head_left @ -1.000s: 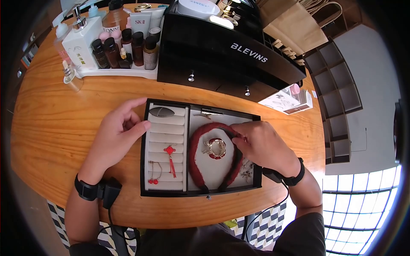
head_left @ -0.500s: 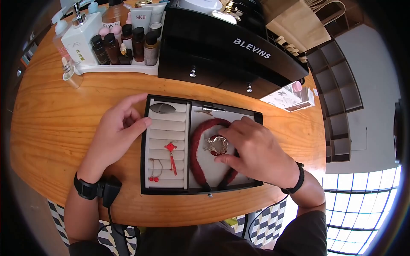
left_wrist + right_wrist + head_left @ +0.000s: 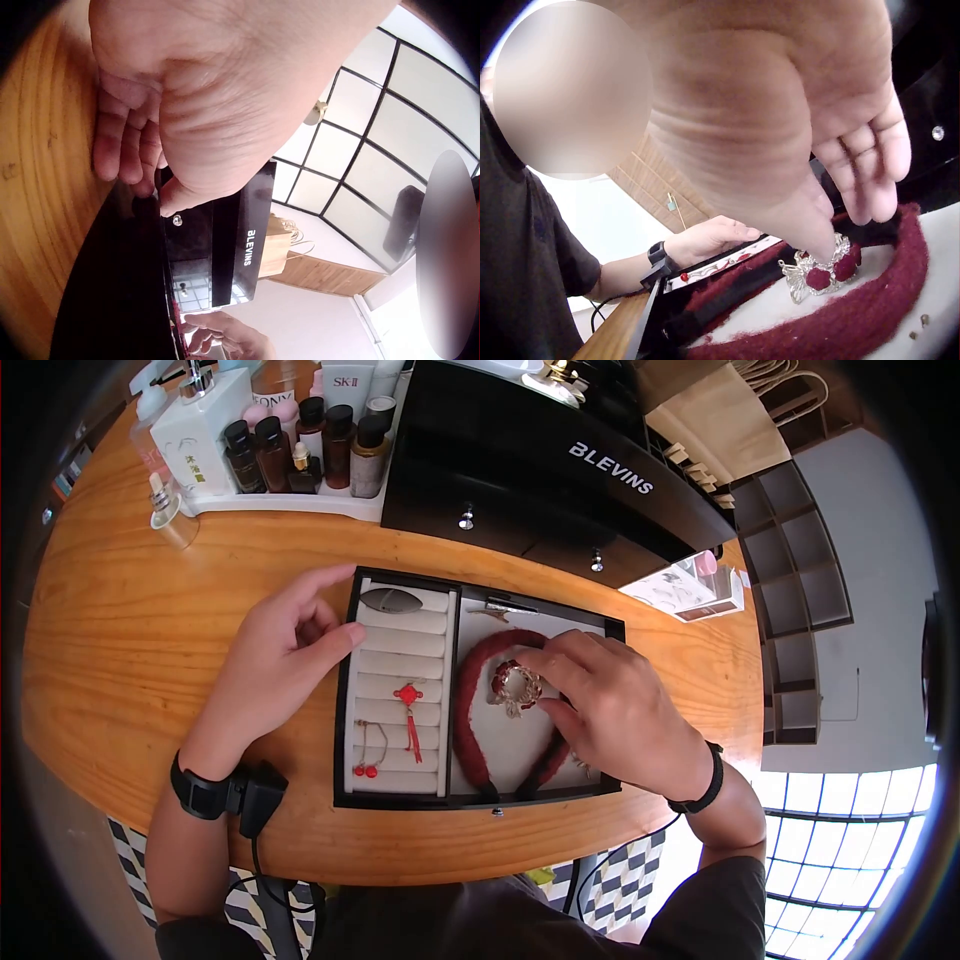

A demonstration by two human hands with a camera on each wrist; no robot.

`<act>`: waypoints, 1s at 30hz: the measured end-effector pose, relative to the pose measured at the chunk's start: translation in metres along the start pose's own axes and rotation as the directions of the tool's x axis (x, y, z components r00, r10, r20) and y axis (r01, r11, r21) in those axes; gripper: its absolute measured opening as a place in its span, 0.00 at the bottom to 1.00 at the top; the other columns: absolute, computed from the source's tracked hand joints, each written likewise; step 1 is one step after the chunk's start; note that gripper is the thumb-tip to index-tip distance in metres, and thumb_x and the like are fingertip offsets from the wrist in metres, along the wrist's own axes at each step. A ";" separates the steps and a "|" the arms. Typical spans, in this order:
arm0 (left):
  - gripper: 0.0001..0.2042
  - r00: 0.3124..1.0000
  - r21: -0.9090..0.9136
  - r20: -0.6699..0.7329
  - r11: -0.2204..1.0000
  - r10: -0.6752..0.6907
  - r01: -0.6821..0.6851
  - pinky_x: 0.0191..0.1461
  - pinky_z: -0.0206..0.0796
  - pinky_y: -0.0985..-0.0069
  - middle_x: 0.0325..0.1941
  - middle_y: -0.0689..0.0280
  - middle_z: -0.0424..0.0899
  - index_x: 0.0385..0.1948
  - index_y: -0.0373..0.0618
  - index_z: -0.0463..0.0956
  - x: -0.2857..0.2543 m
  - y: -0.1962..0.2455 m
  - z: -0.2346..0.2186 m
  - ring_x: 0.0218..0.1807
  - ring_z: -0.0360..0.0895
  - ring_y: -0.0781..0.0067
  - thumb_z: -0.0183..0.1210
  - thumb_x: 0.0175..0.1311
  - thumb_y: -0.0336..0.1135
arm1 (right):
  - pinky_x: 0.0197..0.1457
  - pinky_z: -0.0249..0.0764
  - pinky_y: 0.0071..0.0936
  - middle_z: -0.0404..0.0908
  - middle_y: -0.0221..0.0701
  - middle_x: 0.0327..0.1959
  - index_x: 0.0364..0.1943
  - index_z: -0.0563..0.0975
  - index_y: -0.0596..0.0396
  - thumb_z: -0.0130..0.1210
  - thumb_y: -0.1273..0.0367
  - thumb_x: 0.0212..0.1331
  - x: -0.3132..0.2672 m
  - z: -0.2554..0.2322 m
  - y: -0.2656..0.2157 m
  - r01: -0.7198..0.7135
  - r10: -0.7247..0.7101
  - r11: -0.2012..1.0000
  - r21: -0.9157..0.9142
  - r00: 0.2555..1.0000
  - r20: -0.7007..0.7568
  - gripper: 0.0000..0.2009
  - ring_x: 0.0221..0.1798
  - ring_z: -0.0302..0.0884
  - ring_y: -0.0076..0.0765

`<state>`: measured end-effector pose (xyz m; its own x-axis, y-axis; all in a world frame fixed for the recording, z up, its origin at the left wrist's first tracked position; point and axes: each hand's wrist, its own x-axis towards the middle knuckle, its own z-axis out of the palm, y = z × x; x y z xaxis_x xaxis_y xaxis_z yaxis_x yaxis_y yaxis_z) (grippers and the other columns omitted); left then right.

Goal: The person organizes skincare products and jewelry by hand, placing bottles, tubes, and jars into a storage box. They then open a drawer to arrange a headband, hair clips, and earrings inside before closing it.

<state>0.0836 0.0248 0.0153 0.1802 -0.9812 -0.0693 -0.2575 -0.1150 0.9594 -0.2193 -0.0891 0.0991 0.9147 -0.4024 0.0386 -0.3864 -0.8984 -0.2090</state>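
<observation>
My left hand (image 3: 285, 665) grips the left wall of a black jewelry tray (image 3: 345, 700), thumb on the rim and fingers outside. My right hand (image 3: 630, 705) reaches into the wide right compartment. Its index finger and thumb pinch a round silver ornament (image 3: 817, 280) with dark red flowers and a butterfly. A fuzzy dark red headband (image 3: 468, 720) encircles that ornament; its right side is partly hidden under the hand. On the cream rolls at left lie a dark oval hair clip (image 3: 392, 600), a red knot tassel (image 3: 407, 694) and earrings with red beads (image 3: 371, 771).
Behind the tray stands a black BLEVINS cabinet (image 3: 540, 480) with drawer knobs. Bottles (image 3: 272, 455) crowd a white holder (image 3: 280, 504) at the back left, with a dropper bottle (image 3: 172, 515) beside it. A white box (image 3: 690, 590) sits at the back right. A metal hair clip (image 3: 508, 605) lies in the tray's upper part.
My right hand has gone from the headband's right side leftward to the silver ornament, which has turned. My left hand stays at the tray's left edge.
</observation>
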 end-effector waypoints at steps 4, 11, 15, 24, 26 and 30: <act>0.26 1.000 0.002 -0.021 1.000 0.005 -0.005 0.41 0.67 0.82 0.32 0.73 0.79 0.71 0.40 0.72 0.001 0.001 0.001 0.34 0.72 0.85 0.66 0.73 0.31 | 0.47 0.82 0.41 0.84 0.40 0.43 0.50 0.83 0.56 0.70 0.80 0.46 0.001 -0.001 -0.005 -0.073 0.069 0.996 0.049 0.995 0.078 0.22 0.43 0.84 0.52; 0.26 1.000 -0.006 -0.021 1.000 -0.011 0.011 0.42 0.67 0.82 0.32 0.73 0.79 0.71 0.40 0.72 0.000 0.003 0.001 0.34 0.72 0.84 0.66 0.73 0.30 | 0.44 0.79 0.42 0.79 0.39 0.33 0.39 0.82 0.59 0.65 0.82 0.47 0.004 0.014 0.002 0.108 -0.103 0.991 0.082 0.992 -0.067 0.13 0.38 0.82 0.50; 0.28 1.000 -0.008 -0.002 1.000 -0.014 0.014 0.41 0.65 0.85 0.33 0.76 0.77 0.74 0.41 0.70 0.000 0.002 0.000 0.35 0.71 0.88 0.65 0.73 0.27 | 0.44 0.80 0.42 0.82 0.39 0.37 0.40 0.83 0.58 0.66 0.82 0.46 0.001 0.010 0.000 0.026 -0.020 0.995 0.098 0.998 -0.058 0.15 0.39 0.84 0.51; 0.28 1.000 0.017 -0.005 1.000 -0.011 0.011 0.41 0.65 0.85 0.34 0.75 0.77 0.74 0.42 0.70 0.000 0.002 0.001 0.35 0.71 0.87 0.65 0.73 0.28 | 0.41 0.79 0.41 0.80 0.38 0.31 0.38 0.83 0.59 0.66 0.80 0.49 -0.006 0.006 -0.005 0.043 -0.046 0.994 0.099 0.999 0.029 0.11 0.35 0.83 0.49; 0.28 1.000 0.016 -0.005 1.000 -0.011 0.011 0.41 0.65 0.85 0.34 0.75 0.77 0.74 0.42 0.70 0.000 0.002 0.001 0.35 0.71 0.88 0.65 0.73 0.28 | 0.40 0.79 0.41 0.80 0.37 0.30 0.38 0.83 0.59 0.66 0.80 0.49 -0.006 0.006 -0.005 0.039 -0.041 0.993 0.109 0.999 0.021 0.10 0.34 0.82 0.49; 0.27 1.000 -0.003 -0.009 1.000 -0.013 0.013 0.42 0.66 0.84 0.33 0.74 0.77 0.72 0.40 0.71 0.000 0.003 0.001 0.35 0.71 0.86 0.66 0.73 0.29 | 0.38 0.79 0.39 0.82 0.38 0.30 0.37 0.85 0.58 0.69 0.79 0.50 -0.008 0.001 -0.005 0.007 -0.004 0.990 0.142 1.000 -0.023 0.10 0.33 0.82 0.47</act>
<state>0.0820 0.0246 0.0178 0.1921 -0.9782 -0.0793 -0.2522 -0.1273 0.9593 -0.2242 -0.0812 0.0991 0.9133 -0.4026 0.0616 -0.3589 -0.8672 -0.3452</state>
